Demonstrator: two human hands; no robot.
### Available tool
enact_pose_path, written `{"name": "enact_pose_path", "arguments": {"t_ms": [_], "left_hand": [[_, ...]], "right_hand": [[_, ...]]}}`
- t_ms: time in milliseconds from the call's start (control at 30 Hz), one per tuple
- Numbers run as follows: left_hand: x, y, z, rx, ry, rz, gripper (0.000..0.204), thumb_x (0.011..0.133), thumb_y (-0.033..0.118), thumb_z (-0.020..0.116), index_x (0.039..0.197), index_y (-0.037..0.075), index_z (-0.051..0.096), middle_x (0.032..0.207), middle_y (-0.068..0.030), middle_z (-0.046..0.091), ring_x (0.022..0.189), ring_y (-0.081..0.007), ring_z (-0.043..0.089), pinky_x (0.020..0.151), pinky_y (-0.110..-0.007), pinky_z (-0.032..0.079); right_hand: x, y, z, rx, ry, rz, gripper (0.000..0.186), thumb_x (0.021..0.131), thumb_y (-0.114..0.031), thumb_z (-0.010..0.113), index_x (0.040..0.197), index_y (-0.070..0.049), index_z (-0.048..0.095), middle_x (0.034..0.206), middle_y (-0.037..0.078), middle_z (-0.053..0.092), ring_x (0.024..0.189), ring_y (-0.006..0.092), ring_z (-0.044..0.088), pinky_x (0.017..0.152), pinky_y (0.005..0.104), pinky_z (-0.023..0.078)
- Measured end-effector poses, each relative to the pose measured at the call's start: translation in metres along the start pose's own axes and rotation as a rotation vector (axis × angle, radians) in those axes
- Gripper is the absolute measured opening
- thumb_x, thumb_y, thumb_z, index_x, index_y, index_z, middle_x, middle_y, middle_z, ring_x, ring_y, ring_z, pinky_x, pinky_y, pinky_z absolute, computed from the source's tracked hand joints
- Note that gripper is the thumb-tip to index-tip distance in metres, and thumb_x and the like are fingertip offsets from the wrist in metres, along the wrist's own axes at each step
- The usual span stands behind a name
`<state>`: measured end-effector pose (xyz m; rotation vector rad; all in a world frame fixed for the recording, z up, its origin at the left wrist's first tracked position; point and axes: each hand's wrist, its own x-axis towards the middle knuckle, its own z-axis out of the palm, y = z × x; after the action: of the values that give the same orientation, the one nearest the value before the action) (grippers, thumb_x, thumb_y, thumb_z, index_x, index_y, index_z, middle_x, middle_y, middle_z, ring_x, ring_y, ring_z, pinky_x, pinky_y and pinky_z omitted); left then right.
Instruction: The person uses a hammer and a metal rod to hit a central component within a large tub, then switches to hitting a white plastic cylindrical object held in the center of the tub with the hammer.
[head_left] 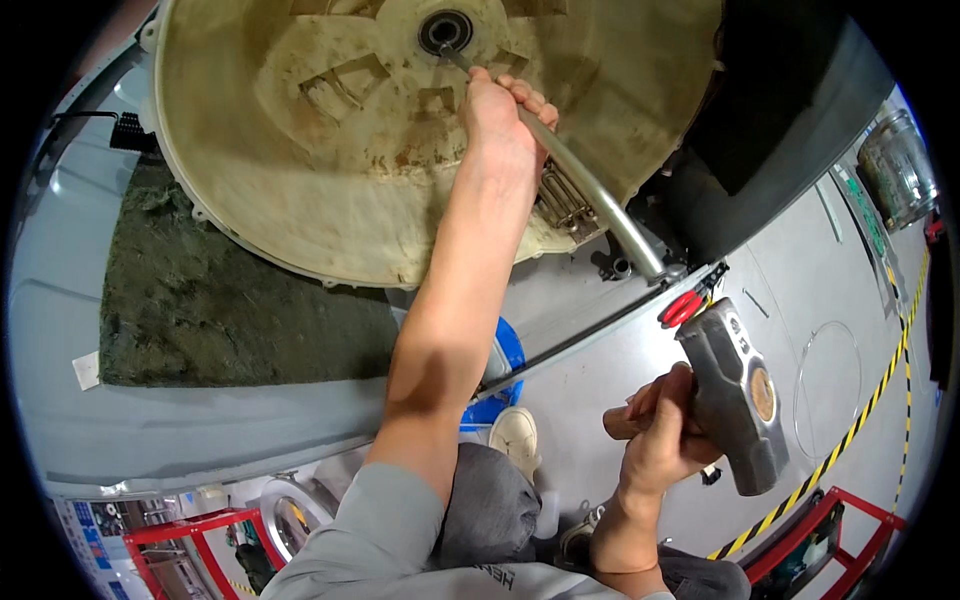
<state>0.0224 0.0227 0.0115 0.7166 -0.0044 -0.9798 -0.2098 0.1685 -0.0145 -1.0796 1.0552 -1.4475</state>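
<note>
My left hand (502, 115) is closed around a long metal rod (590, 195). The rod slants across a large, stained, yellowed round tub (300, 215), its thin tip at the round bearing (445, 33) in the tub's centre. Whether the tip touches the bearing, I cannot tell. The thick end of the rod points toward the right, over the edge of the grey cabinet. Lower right, my right hand (662, 430) grips a short-handled sledgehammer (735, 400) near its heavy steel head. The wooden handle end (620, 424) sticks out left of my fingers.
A looped metal heating element (565, 198) sits at the tub's lower rim. Dark padding (230, 290) lines the grey cabinet (230, 425). Red-handled pliers (683, 308) lie by the cabinet's edge, a blue basin (510, 345) beneath it. Striped tape (850, 440) and a wire loop (828, 390) mark the floor.
</note>
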Motion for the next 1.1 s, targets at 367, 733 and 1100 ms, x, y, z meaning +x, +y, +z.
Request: {"name": "enact_pose_path", "arguments": {"t_ms": [367,733,1100], "left_hand": [[0.012,-0.001,0.008,0.008,-0.105,-0.070,0.043,0.094,0.039,0.025,0.064,0.011,0.035,0.048,0.0030,0.031,0.039,-0.0100,0.028,0.039,-0.024,0.024],[0.019,0.003,0.023,0.008,-0.053,-0.100,0.046,0.093,0.044,0.027,0.057,0.015,0.036,0.047,0.0050,0.032,0.040,-0.0087,0.028,0.038,-0.024,0.026],[0.016,0.000,0.025,0.095,-0.001,-0.042,0.042,0.094,0.040,0.029,0.061,0.014,0.037,0.049,0.0048,0.033,0.039,-0.0090,0.028,0.039,-0.024,0.026]], "right_hand": [[0.005,-0.007,-0.008,0.077,0.059,-0.035,0.017,0.082,-0.001,0.049,0.097,0.006,0.045,0.057,0.007,0.046,0.037,0.0103,0.041,0.035,0.0243,0.038],[0.007,-0.008,-0.009,0.087,0.035,0.012,0.021,0.082,0.000,0.048,0.101,0.007,0.044,0.059,0.007,0.046,0.039,0.0104,0.041,0.035,0.0247,0.038],[0.008,-0.001,-0.018,0.145,0.136,-0.290,0.025,0.087,-0.014,0.041,0.064,-0.006,0.037,0.051,0.002,0.035,0.038,0.0094,0.037,0.040,0.0214,0.037]]}}
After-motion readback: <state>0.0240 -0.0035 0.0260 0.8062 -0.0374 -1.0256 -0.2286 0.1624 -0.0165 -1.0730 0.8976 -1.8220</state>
